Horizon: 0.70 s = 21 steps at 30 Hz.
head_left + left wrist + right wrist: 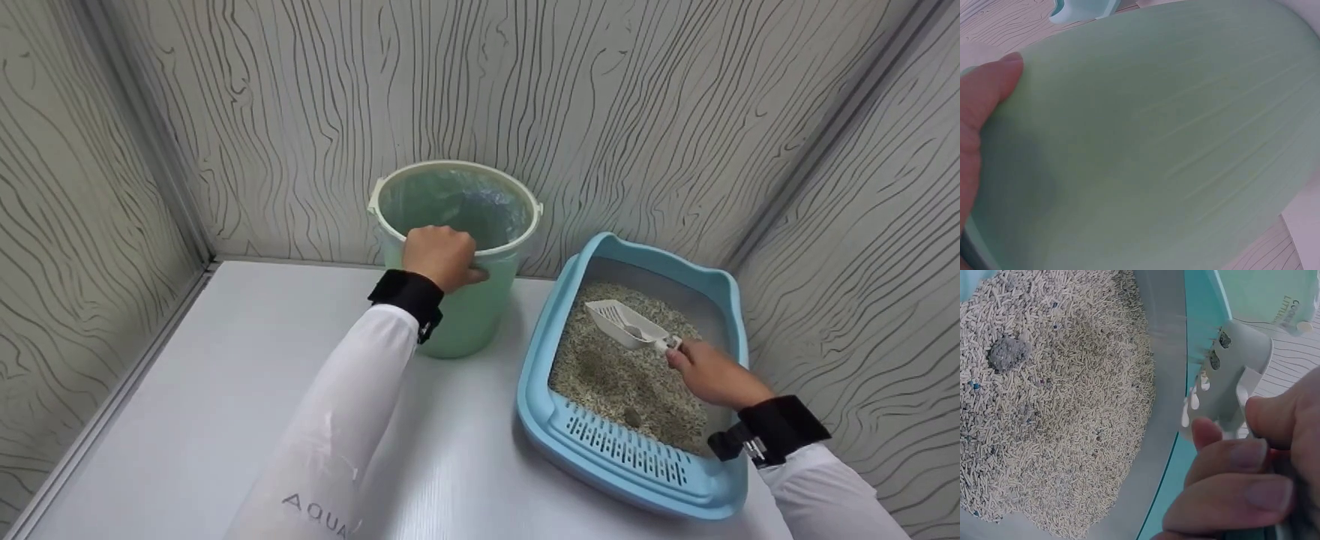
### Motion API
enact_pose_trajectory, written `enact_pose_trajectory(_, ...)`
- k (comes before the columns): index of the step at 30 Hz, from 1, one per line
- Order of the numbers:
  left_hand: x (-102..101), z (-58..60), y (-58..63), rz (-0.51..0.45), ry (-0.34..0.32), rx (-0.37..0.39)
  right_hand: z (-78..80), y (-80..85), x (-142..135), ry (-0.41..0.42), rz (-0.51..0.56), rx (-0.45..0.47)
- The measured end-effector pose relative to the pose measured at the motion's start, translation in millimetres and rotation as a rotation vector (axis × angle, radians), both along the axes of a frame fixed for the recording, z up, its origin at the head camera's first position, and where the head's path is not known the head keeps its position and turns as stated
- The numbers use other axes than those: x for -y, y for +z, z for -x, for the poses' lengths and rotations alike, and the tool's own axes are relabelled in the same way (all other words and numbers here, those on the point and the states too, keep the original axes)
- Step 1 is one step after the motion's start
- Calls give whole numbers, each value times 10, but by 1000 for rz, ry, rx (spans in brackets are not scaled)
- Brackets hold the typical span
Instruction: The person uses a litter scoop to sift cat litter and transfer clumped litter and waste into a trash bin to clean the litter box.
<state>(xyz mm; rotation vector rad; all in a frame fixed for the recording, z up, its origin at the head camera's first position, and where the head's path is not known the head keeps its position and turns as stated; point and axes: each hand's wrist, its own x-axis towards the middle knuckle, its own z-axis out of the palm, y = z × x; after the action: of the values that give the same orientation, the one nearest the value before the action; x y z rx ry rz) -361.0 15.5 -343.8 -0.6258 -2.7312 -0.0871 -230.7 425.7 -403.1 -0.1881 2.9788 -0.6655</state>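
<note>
My left hand (441,259) grips the near rim of a pale green trash bin (469,315), fingers over the edge and thumb outside. A clear plastic liner (495,206) lines the bin. In the left wrist view the thumb (1002,79) lies against the bin's ribbed side. My right hand (716,373) holds a white slotted litter scoop (615,319) by its handle, above the litter box. A small grey clump (634,331) lies in the scoop. Below spreads pale pellet litter (600,352), where another grey clump (1008,354) shows in the right wrist view.
The blue litter box (536,352) stands right of the bin, its perforated step (626,446) at the near side. Both are on a white table (247,375). Wood-grain panels (315,112) wall in the back and both sides.
</note>
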Motion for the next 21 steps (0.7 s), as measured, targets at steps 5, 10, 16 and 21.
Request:
enact_pose_trajectory(5, -1, -13, 1, -1, 5, -3, -10, -32, 26, 34, -39, 27)
enact_pose_trajectory(10, -1, -18, 8, 9, 15, -16, -3, -37, 58, -5, -88, 21)
enact_pose_trajectory(16, -1, -19, 1, 15, 11, -6, 6, -25, 76, -115, -146, -122)
enact_pose_trajectory(21, 2, -15, -2, 7, 8, -4, 9, -15, 81, -139, -125, -187)
